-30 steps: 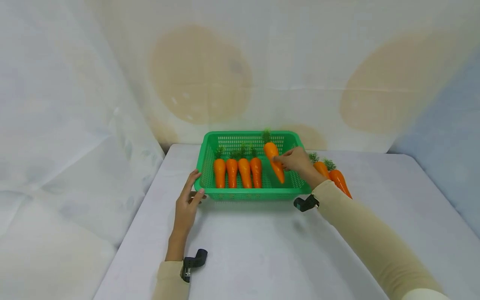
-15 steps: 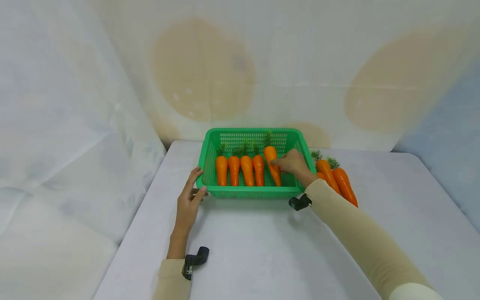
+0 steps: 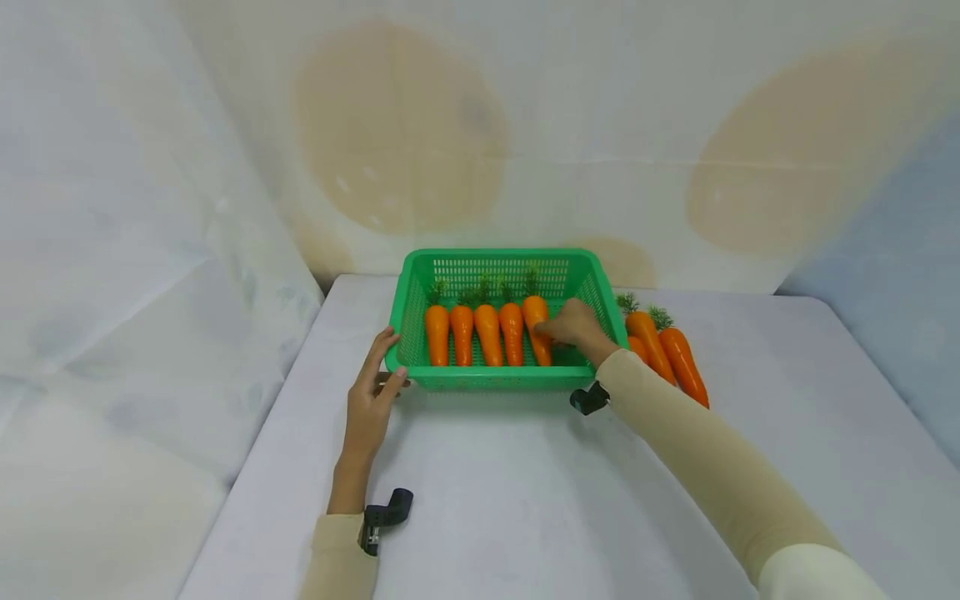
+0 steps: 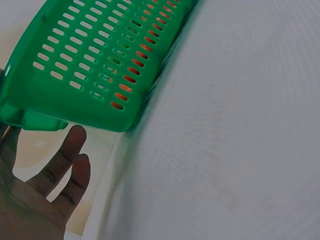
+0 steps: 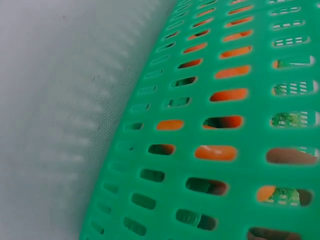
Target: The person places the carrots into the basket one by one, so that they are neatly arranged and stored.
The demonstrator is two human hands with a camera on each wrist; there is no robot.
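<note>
A green plastic basket (image 3: 491,380) with slotted walls stands on the table. Several orange carrots with green tops lie in it side by side, tips toward the front. My right hand (image 3: 576,325) reaches over the basket's right part and pinches the rightmost carrot (image 3: 536,321), which lies along the row. At the left front corner, my left hand (image 3: 367,408) holds the rim between thumb and fingers. The left wrist view shows two of its fingers (image 4: 75,145) below the rim, off the wall. In the right wrist view the basket's slotted wall (image 5: 200,130) hides most of the right hand.
Right of the basket, partly behind the right forearm, 3 carrots (image 3: 684,367) lie on the white-covered table (image 3: 480,483). A pale cloth backdrop (image 3: 585,125) with tan round shapes rises behind the table, and cloth hangs at both sides.
The right hand has lowered the carrot into the basket and drawn it left, from tilted and raised to lying beside the others. The left hand has kept its place at the corner.
</note>
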